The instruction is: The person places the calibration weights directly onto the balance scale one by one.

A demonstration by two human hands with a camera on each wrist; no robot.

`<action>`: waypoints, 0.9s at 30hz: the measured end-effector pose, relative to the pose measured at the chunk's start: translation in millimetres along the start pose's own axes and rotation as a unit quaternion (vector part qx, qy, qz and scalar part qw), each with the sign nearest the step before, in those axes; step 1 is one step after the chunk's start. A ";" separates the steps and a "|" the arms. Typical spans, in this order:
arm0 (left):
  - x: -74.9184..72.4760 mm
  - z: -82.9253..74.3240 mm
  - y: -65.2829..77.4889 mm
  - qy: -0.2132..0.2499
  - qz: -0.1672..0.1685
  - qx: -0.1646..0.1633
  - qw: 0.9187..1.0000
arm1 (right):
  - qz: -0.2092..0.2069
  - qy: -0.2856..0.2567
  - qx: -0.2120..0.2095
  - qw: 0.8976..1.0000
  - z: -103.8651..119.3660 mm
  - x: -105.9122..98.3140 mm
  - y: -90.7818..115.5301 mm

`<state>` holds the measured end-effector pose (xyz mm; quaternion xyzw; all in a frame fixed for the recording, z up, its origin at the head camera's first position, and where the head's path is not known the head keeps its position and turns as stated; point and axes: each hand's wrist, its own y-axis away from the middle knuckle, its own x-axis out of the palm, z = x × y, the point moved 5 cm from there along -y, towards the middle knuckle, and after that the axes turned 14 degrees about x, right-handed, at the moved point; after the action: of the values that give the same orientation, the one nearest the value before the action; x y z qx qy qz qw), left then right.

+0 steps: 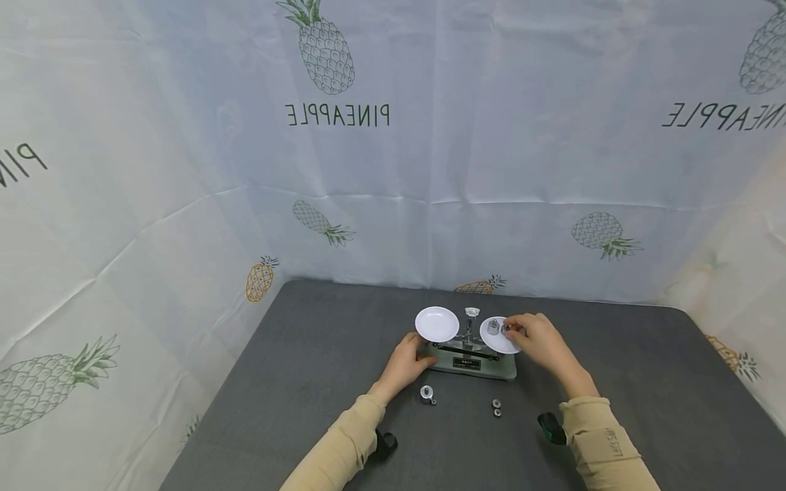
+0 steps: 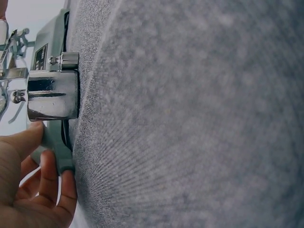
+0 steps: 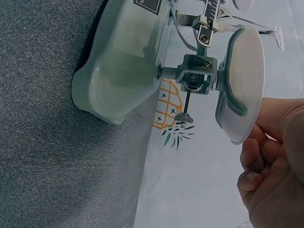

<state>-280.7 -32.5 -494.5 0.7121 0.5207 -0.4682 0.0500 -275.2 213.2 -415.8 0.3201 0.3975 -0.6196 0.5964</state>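
A green balance scale [image 1: 471, 368] stands on the grey table with two white pans. My left hand [image 1: 403, 365] grips the left end of its base; in the left wrist view the thumb and curled fingers [image 2: 48, 175] lie about that end. At the right pan [image 1: 491, 347], my right hand [image 1: 543, 344] pinches a small metal weight [image 1: 505, 329]. Beside it on that pan sits a larger metal weight [image 1: 494, 327]. The left pan [image 1: 437, 324] holds nothing and sits higher. In the right wrist view the pan [image 3: 249, 85] hides the right fingertips.
In front of the scale stands a large metal weight [image 1: 426, 392] with a small one [image 1: 433, 402] right by it. Two small weights [image 1: 496, 404] stand farther right. A curtain printed with pineapples [image 1: 393, 164] hangs behind the dark grey table [image 1: 295, 382].
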 end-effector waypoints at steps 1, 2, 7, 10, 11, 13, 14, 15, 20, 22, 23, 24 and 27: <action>-0.1 -0.3 0.0 0.000 -0.001 0.002 1.000 | -0.001 0.001 0.000 1.000 -0.5 0.2 0.0; -0.1 -0.5 -0.1 -0.001 -0.002 0.003 1.000 | -0.001 0.001 0.001 1.000 -0.7 0.3 0.1; 0.6 -0.2 -0.1 -0.001 0.000 0.002 1.000 | -0.003 -0.001 0.004 1.000 -2.4 -0.2 1.9; 0.7 -0.1 -0.4 -0.005 0.000 0.004 1.000 | -0.005 -0.005 0.004 1.000 -3.0 -1.4 3.7; 0.6 -0.1 -0.7 -0.005 -0.001 0.006 1.000 | -0.007 -0.008 0.000 1.000 -2.8 -2.0 4.6; 0.1 -0.3 -0.9 -0.004 -0.002 0.006 1.000 | -0.014 -0.013 -0.008 1.000 -2.7 -3.4 6.5; 0.0 -0.3 -1.0 -0.003 -0.003 0.007 1.000 | -0.022 -0.014 -0.012 1.000 -2.7 -4.3 7.8; -0.2 -0.3 -1.1 -0.003 -0.002 0.006 1.000 | -0.029 -0.016 -0.017 0.999 -2.8 -5.0 9.1; 0.1 0.6 -1.7 -0.001 0.001 0.000 1.000 | -0.077 -0.030 -0.034 0.996 -4.0 -9.3 18.4; 0.3 1.0 -1.9 0.001 0.002 -0.003 1.000 | -0.091 -0.037 -0.037 0.994 -4.8 -10.3 22.6; 0.2 1.2 -1.9 0.002 0.002 -0.005 1.000 | -0.097 -0.040 -0.038 0.994 -5.2 -10.5 24.9; 0.3 1.3 -1.7 0.004 0.004 -0.008 1.000 | -0.104 -0.043 -0.040 0.993 -5.5 -10.8 27.2; 0.1 1.0 -1.2 0.004 0.003 -0.005 1.000 | -0.117 -0.053 -0.045 0.991 -6.3 -10.8 34.4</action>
<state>-282.3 -32.4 -494.6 0.7152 0.5209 -0.4630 0.0530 -240.6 224.9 -413.2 0.2112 0.4277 -0.6827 0.5535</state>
